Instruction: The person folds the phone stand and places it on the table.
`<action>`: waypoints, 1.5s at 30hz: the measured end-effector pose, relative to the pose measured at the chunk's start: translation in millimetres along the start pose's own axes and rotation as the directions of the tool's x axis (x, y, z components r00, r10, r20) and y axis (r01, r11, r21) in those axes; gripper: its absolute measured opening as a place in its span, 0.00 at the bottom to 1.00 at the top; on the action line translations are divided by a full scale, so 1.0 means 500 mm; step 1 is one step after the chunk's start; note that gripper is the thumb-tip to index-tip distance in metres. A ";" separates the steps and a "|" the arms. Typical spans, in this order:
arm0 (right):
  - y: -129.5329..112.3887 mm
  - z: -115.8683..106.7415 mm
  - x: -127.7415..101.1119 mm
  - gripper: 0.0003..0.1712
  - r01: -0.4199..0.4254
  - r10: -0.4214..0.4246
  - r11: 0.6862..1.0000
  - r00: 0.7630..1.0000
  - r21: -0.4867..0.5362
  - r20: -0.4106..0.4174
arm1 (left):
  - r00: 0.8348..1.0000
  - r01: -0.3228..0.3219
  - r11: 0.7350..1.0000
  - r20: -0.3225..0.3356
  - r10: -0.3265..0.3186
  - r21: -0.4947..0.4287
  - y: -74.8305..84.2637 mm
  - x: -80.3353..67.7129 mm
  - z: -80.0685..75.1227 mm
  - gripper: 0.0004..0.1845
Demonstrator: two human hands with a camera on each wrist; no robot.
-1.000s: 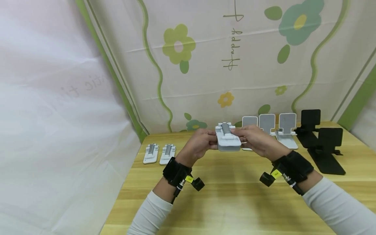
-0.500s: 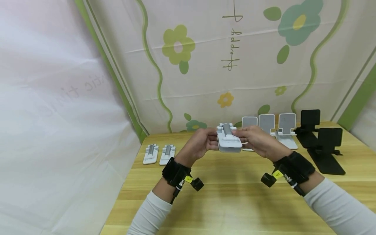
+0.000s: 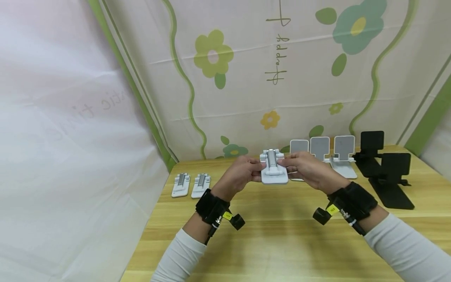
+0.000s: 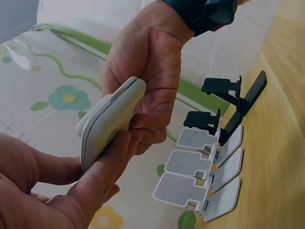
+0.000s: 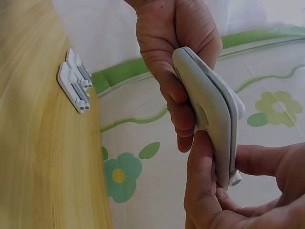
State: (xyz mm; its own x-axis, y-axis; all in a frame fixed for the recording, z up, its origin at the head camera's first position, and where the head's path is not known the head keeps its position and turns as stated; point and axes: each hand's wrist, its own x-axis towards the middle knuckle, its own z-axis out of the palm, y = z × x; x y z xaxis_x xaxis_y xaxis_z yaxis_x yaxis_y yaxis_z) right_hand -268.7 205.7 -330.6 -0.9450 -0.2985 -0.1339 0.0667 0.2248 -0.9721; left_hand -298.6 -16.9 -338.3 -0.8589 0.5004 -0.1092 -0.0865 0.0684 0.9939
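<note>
A folded white phone stand [image 3: 273, 169] with a grey hinge bar is held in the air above the wooden table [image 3: 282, 235]. My left hand [image 3: 243, 172] grips its left edge and my right hand [image 3: 305, 169] grips its right edge. In the left wrist view the folded stand [image 4: 112, 121] shows edge-on, its two plates closed together, between my left fingers [image 4: 102, 179] and my right hand [image 4: 152, 71]. The right wrist view shows the same stand [image 5: 209, 109] pinched between my left hand [image 5: 176, 52] and my right thumb [image 5: 202, 176].
Two folded white stands [image 3: 190, 184] lie flat at the table's back left. Three opened white stands [image 3: 325, 154] and two opened black stands [image 3: 385, 168] stand at the back right. A flowered cloth [image 3: 282, 70] hangs behind, and a white sheet [image 3: 63, 137] hangs on the left.
The folded stand has tipped more upright and risen slightly between my hands. Both hands keep their grip in much the same place.
</note>
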 end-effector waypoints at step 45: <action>0.154 -0.306 -0.023 0.21 -0.138 -0.497 0.373 0.805 -0.917 -0.323 | 0.860 0.180 0.699 -0.456 0.230 0.692 -0.102 0.018 -0.135 0.23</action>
State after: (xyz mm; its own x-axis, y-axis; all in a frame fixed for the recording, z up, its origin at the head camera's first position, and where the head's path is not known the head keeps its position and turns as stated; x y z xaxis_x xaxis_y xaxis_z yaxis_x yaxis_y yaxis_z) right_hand -301.5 368.2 -374.6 -0.8976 -0.0521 0.4377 -0.1385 0.9760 -0.1679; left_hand -336.0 -74.2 -388.7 -0.9886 0.0522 0.1415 0.1340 0.7349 0.6648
